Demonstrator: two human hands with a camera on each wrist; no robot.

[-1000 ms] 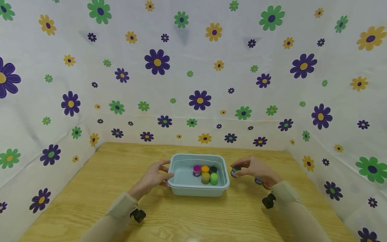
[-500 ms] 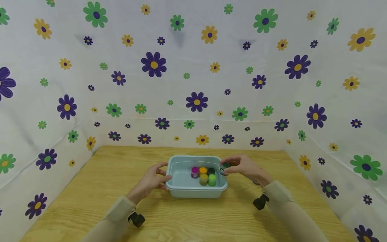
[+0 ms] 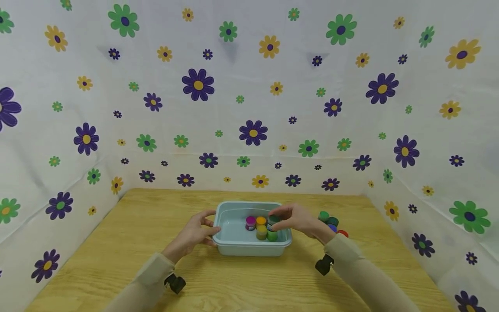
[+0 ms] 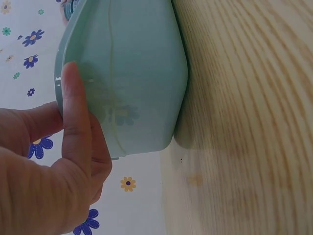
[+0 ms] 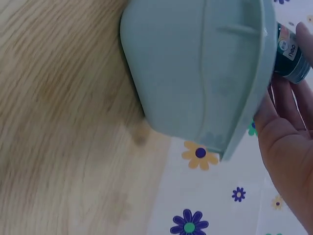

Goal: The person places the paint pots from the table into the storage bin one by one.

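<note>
A light blue plastic tub point(image 3: 249, 250) stands on the wooden table. My left hand point(image 3: 194, 232) grips its left rim, with the thumb on the rim and fingers against the outer wall point(image 4: 137, 83). In my right hand point(image 3: 299, 220) a small dark green paint jar point(image 3: 273, 222) is pinched; the right wrist view shows this labelled jar point(image 5: 288, 53) just beyond the rim. It hangs over the tub's right part. Inside stand a magenta jar point(image 3: 251, 223), an orange jar point(image 3: 260, 221), a yellow jar point(image 3: 261, 233) and a light green jar point(image 3: 272, 236). A black-lidded jar there is now hidden.
Right of the tub, by the right forearm, are a green jar point(image 3: 323, 215), a dark green jar point(image 3: 333, 221), a blue jar point(image 3: 332, 228) and a red jar point(image 3: 343, 233). A white flowered cloth point(image 3: 218, 112) encloses the table point(image 3: 218, 286) behind and at both sides.
My right hand has carried the dark green jar leftward from beside the tub, across its right rim, to over the inside. The left hand keeps its grip on the tub.
</note>
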